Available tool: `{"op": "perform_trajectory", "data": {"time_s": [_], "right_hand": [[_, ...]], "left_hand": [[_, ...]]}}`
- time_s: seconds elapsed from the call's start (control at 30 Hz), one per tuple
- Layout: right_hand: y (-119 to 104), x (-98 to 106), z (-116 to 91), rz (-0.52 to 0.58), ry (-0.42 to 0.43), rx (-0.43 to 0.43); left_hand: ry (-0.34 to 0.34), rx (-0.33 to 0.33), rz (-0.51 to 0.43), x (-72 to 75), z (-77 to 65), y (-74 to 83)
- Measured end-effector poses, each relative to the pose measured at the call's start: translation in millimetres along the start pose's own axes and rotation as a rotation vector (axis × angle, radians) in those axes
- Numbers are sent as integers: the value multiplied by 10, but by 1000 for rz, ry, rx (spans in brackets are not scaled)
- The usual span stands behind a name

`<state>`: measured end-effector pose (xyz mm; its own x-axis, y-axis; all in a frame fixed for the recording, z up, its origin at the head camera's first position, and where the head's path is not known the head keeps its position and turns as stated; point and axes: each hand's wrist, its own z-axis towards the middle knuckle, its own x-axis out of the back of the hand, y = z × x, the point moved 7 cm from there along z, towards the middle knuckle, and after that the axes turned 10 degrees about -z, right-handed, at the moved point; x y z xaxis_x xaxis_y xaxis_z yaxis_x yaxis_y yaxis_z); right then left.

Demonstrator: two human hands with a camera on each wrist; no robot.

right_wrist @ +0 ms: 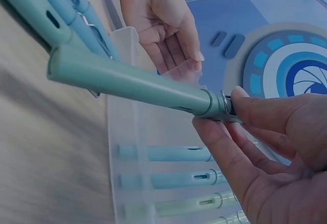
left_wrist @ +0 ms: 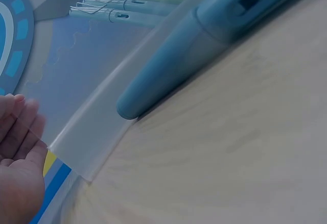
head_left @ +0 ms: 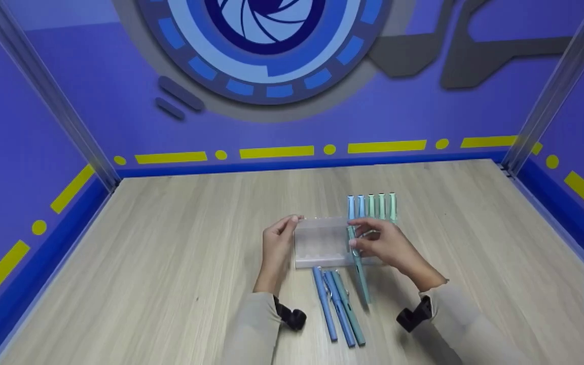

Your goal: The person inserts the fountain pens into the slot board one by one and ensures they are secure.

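My left hand pinches the upper left corner of a clear plastic pen case between thumb and fingers. Between the thumb and fingertips of my right hand is a teal-green pen, gripped near its metal clip. This pen slants down over the right part of the case, its lower end toward me. A row of several light blue and green pens shows through the translucent case wall in the right wrist view; my right hand partly hides them in the head view.
In front of the case, two blue pens and one teal-green pen lie side by side on the wooden table, between my forearms. Blue printed panels border the table at the back and sides.
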<state>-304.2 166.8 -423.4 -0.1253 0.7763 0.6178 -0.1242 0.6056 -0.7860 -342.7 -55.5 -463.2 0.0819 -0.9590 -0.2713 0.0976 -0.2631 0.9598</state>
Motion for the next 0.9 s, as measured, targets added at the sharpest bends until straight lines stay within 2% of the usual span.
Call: {"op": "perform_trajectory", "data": {"time_s": [0.13, 0.33, 0.57, 0.9], "right_hand": [[-36, 39, 54, 20, 12, 3], [-82, 90, 111, 24, 47, 2], [-155, 159, 164, 33, 128, 52], [-197, 231, 202, 89, 245, 47]], "left_hand": [[4, 18, -28, 6, -2, -9], [2, 6, -35, 3, -1, -3], [17, -26, -14, 77, 157, -255], [18, -14, -28, 73, 157, -259]]}}
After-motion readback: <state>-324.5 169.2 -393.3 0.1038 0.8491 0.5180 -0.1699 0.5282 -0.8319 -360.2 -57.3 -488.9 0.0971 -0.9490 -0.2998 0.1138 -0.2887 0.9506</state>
